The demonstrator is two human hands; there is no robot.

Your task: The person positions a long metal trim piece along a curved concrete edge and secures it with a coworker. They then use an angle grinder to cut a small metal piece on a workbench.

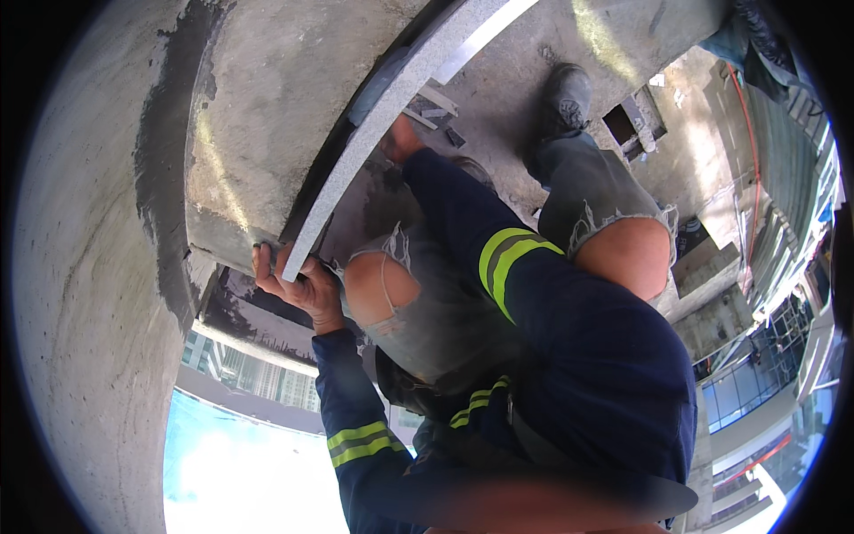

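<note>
A long, light-grey speckled strip [363, 147], perhaps the edge of a stone slab, runs from my left hand up to the top of the view. My left hand [311, 292] is closed around its near end, fingers on one side and thumb on the other. Farther along, my right hand [402, 141] reaches low beside the strip; its fingers are hidden or too dark to make out. Small offcuts [436, 111] lie on the floor just beyond that hand. Dark shadow follows the strip's left side, over the concrete ledge [267, 107].
A curved concrete wall [98, 240] with a dark-grey band rises at the left. My shoe [567, 96] rests on the rough floor, near a square hole [627, 129]. A red cable [752, 160] trails at the right. Buildings [267, 374] and bright sky show beyond the edge at lower left.
</note>
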